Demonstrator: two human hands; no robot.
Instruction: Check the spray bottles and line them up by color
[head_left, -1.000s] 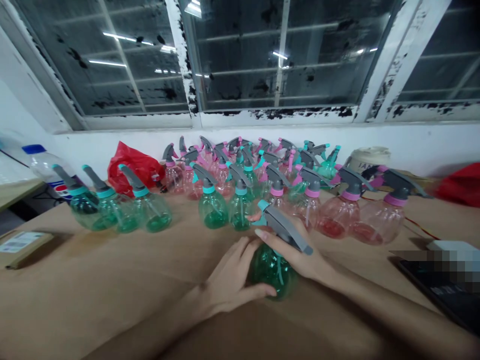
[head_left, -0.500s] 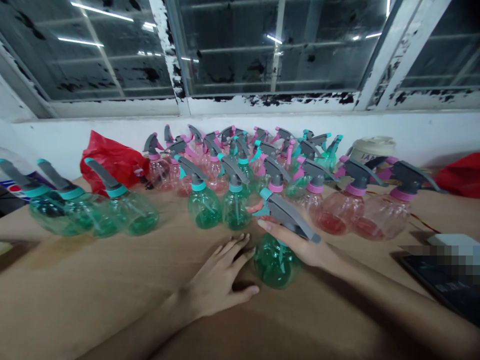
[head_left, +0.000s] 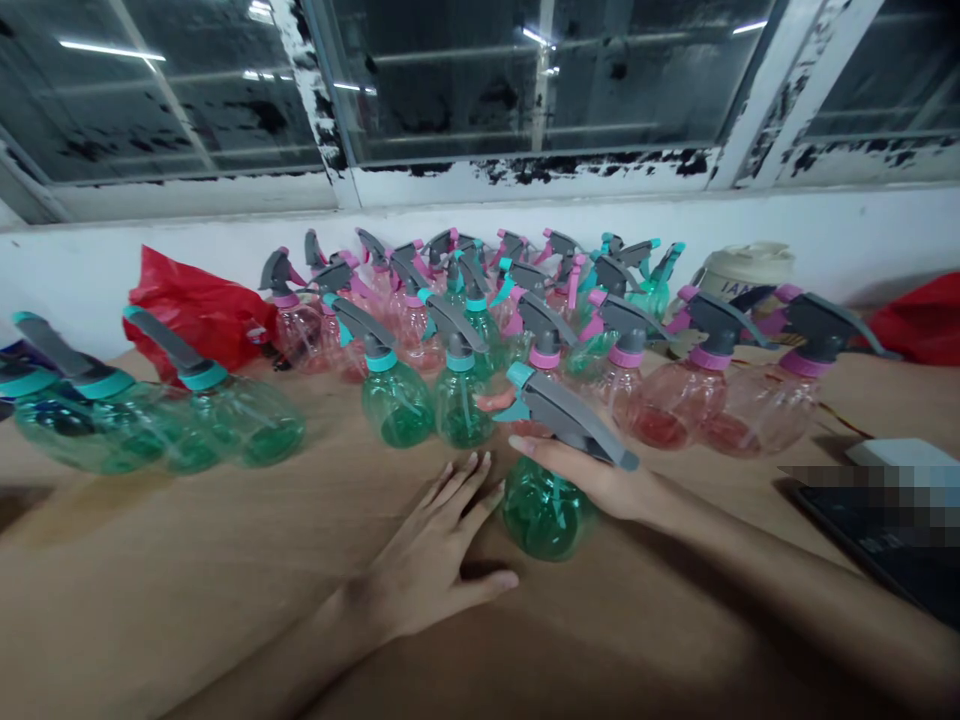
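My right hand [head_left: 592,478] is wrapped round the neck of a green spray bottle [head_left: 546,515] with a grey and teal trigger head, its fingers by the trigger. The bottle is upright at the middle of the table. Flat on the tabletop just left of it lies my left hand [head_left: 442,560], fingers spread, holding nothing. Behind the hands stand two green spray bottles [head_left: 397,405] side by side. Pink spray bottles [head_left: 667,410] with grey and pink heads line up to the right. At the far left is a group of green spray bottles [head_left: 262,430].
More pink and green bottles crowd the back of the table [head_left: 247,560] by the wall. A red plastic bag [head_left: 187,310] lies behind the left group; another red item [head_left: 922,320] sits far right. A beige container [head_left: 746,265] stands behind, a dark phone [head_left: 877,530] at the right.
The view has shifted slightly, so the far-left bottles sit nearer the frame's edge. My right hand keeps its hold on the green bottle, and my left hand stays flat.
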